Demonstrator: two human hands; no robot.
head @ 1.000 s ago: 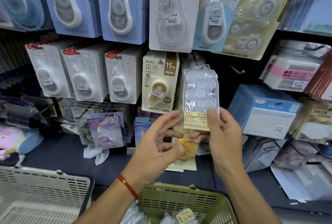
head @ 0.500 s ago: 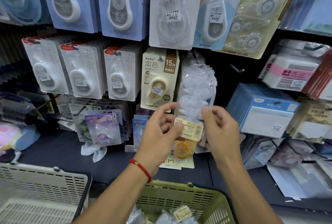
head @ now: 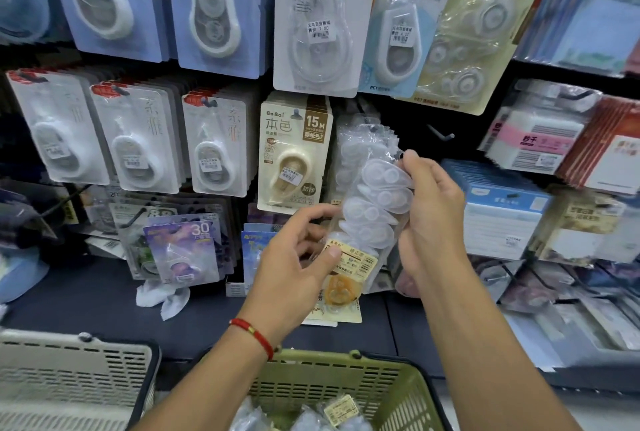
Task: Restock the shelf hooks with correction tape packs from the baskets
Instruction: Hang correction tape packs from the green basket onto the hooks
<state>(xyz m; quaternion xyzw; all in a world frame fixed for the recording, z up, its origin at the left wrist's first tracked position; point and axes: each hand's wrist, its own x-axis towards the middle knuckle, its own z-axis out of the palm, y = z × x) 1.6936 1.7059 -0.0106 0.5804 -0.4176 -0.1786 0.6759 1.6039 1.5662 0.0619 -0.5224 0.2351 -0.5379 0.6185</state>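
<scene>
**Clear multi-pack held tilted in front of the hook display**

Both hands hold one clear correction tape pack [head: 372,219] in front of the shelf display, just below and in front of a bunch of like packs [head: 360,150] hanging on a hook. The pack's long axis runs on a slant: its top end leans up and to the right, its bottom end, with the yellow label [head: 353,259], points down and to the left. The rounded tape shells inside lie stacked along that axis.

The right hand [head: 429,219] pinches the pack's top corner between thumb and fingertip, the other fingers curled down along its right edge. The left hand [head: 298,264] grips the bottom end, thumb pressed on the yellow label, fingers curled behind.

A tan 15M pack [head: 294,157] hangs just left of the held one. Below the forearms sits a green basket [head: 388,385] with more clear packs inside; a white basket [head: 69,382] stands beside it to the left.
</scene>
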